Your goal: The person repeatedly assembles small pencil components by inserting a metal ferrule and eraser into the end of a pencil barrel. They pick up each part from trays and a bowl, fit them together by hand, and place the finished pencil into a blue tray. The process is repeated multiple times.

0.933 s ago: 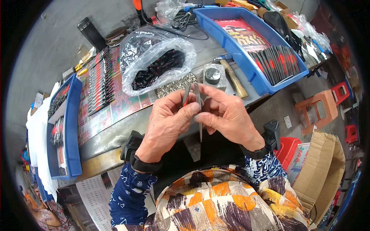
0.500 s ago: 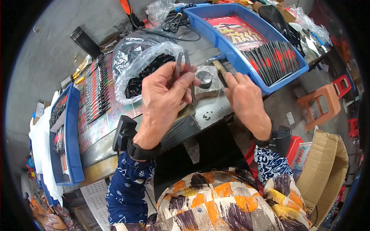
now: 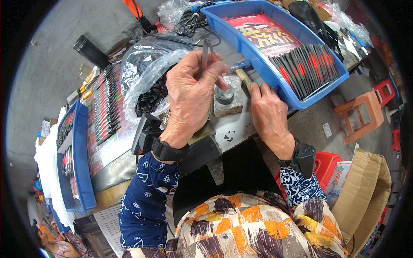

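Observation:
My left hand (image 3: 189, 94) is pinched around a slim grey-and-red metal piece (image 3: 205, 55). Its narrow grey end points up, and its exact kind is hidden by my fingers. My right hand (image 3: 269, 116) wraps the wooden handle of a hammer (image 3: 244, 80), whose metal head lies beside the blue tray. Between my hands a stone block (image 3: 230, 109) bears a round dark metal disc (image 3: 224, 95). Several small dark bits (image 3: 229, 138) lie on the bench in front of the block.
A blue tray (image 3: 254, 56) at the far right holds rows of black-and-red pieces. Left of the block stands a clear plastic bag (image 3: 144, 64) of small dark parts. Similar pieces (image 3: 106, 105) lie in rows farther left, near another blue tray (image 3: 88, 159). A cardboard box (image 3: 361, 193) sits at the right.
My left hand has moved slightly right and up, and the piece in it has turned. My right hand remains on the hammer handle, a little left of before. The view has shifted slightly.

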The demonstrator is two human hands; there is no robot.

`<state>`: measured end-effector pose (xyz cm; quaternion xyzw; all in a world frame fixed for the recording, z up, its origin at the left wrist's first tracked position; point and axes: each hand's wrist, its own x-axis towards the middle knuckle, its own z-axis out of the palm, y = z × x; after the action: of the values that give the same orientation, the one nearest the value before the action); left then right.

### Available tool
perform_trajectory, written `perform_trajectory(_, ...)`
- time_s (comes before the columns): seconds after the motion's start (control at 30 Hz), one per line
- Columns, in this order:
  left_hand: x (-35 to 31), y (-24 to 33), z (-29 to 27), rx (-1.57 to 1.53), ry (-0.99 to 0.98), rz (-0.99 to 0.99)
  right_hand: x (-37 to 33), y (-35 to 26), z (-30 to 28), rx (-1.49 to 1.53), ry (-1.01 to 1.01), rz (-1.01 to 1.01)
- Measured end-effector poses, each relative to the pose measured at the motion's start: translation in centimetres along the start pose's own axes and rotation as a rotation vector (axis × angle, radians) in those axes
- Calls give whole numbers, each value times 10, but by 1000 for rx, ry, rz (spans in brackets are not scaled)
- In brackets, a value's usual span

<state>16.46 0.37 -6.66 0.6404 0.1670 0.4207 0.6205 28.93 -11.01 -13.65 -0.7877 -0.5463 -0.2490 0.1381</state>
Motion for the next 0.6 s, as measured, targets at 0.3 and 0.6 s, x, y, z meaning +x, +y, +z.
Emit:
perform_trajectory(0.3,1,-12,1,38,-21,24,0,-2,1,29,2,27)
perform_trajectory(0.6,-1,-12,3,18,-16,21,1,-2,1,36,-12,39)
